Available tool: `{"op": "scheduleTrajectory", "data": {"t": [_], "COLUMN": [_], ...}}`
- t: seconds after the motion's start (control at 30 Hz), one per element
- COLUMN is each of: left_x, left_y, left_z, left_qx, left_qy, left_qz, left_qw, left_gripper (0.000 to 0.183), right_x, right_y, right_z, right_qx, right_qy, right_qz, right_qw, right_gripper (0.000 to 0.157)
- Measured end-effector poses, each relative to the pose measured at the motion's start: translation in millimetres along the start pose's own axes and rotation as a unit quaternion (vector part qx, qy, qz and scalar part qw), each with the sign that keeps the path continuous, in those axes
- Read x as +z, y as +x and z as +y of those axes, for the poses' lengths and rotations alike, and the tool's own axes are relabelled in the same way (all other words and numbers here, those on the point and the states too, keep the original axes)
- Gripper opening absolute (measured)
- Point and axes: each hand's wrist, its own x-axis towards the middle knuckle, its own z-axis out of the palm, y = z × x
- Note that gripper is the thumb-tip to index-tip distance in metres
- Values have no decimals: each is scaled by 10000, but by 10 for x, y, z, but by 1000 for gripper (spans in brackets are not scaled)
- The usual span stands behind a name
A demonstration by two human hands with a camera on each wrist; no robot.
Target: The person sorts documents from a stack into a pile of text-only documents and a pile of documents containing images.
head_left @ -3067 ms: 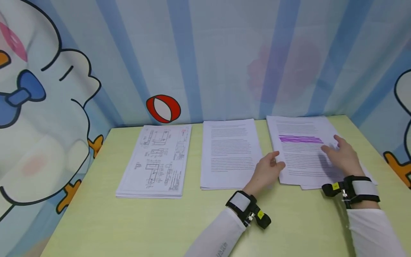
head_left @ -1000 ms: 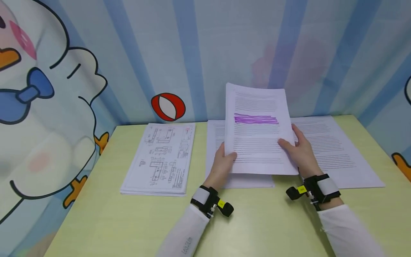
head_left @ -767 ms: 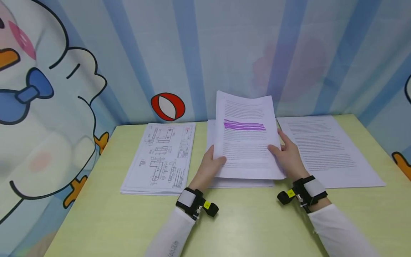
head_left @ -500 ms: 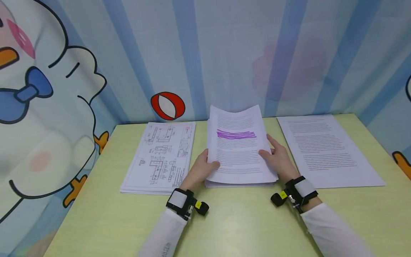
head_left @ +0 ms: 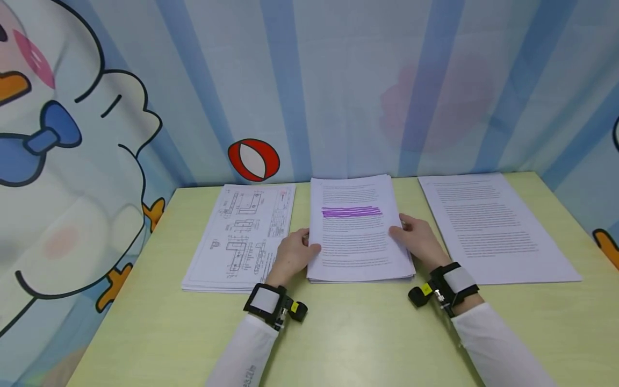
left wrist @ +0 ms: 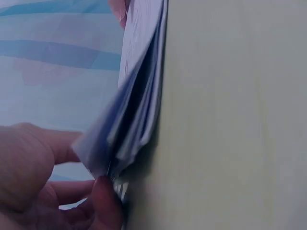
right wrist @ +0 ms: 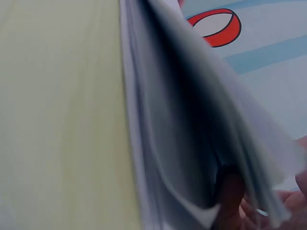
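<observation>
Pinching the purple-marked stack (head_left: pixel 355 242) by its long side edges in left hand (head_left: pixel 290 257) and right hand (head_left: pixel 419 240), with fingers (left wrist: pixel 108 206) tucked under the lifted edges; lying between both hands' fingertips, with long axis pointing away toward the striped curtain (head_left: pixel 348 80)

Two hands (head_left: pixel 292 255) (head_left: pixel 422 242) in play, three lots of paper (head_left: pixel 237 239) (head_left: pixel 355 236) (head_left: pixel 498 228)!
Two wristbands (head_left: pixel 265 300) (head_left: pixel 458 280), two sleeves (head_left: pixel 244 349) (head_left: pixel 500 344), one table (head_left: pixel 358 333), one printed ball (head_left: pixel 253 159)!

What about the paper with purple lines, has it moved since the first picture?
Yes: the paper with purple lines went left, off the right-hand page and nearer the red ball drawn on the curtain.
</observation>
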Motion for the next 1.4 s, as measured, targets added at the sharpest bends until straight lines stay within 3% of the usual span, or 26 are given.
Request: {"op": "scheduleTrajectory", "data": {"t": [0.17,0.4,0.6,0.77,0.93,1.17,1.4], "left_x": [10,-16,-6,104,243,479,794], "left_y": [28,80,59,42,45,-23,-65], "left_z": [-29,-25,167,391,589,847,1007], "left_qx": [-13,-127,392,906,1171,1262,1187], "left_qy": [-54,-21,-715,-1058,-1479,-1747,-1832], "left_qz": [111,315,621,410,163,-323,-733], "left_qw": [9999,9994,9947,9894,9819,9760,9731], "left_gripper": [41,46,40,37,35,35,35], "right_x": [-21,-181,-413,-612,-829,-1156,-1441], "right_y": [-3,-77,-153,-186,-237,-321,-348], "right_z": [-29,-53,-67,-44,6,157,347], "right_qx": [-90,-705,-1069,-1450,-1644,-1528,-1169], "right_qy": [-200,-1378,-1578,-1703,-1803,-1831,-1909], "right_qz": [63,243,174,452,661,874,945], "right_qw": [9997,9876,9815,9736,9675,9672,9700], "right_gripper": [61,55,54,54,57,64,70]}}
